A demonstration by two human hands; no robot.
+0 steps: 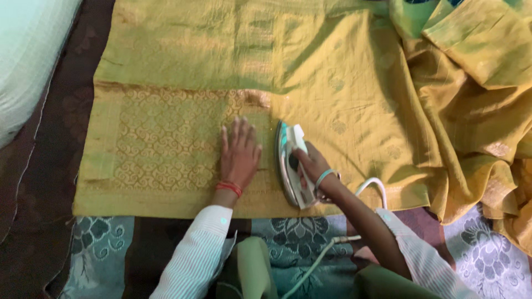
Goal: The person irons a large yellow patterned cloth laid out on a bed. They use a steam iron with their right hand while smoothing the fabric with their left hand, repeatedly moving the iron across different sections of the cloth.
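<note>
Golden-yellow woven silk cloth (332,83) lies near the floral bedsheet's (100,249) front edge, left hand (239,152) pressing flat with spread fingers while right hand (311,165) grips the white-and-teal iron (291,166); best kept gliding, fabric held taut.

Head camera looks steeply down, close over spread yellow cloth (310,72).

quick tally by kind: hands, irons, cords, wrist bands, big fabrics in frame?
Hands: 2, left hand flat on the cloth, right hand gripping the iron
Irons: 1, white and teal iron
Cords: 1, pale cord
Wrist bands: 2, red thread, teal bangle
Fabrics: 2, yellow-green cloth, floral sheet beneath
Total: 8
</note>
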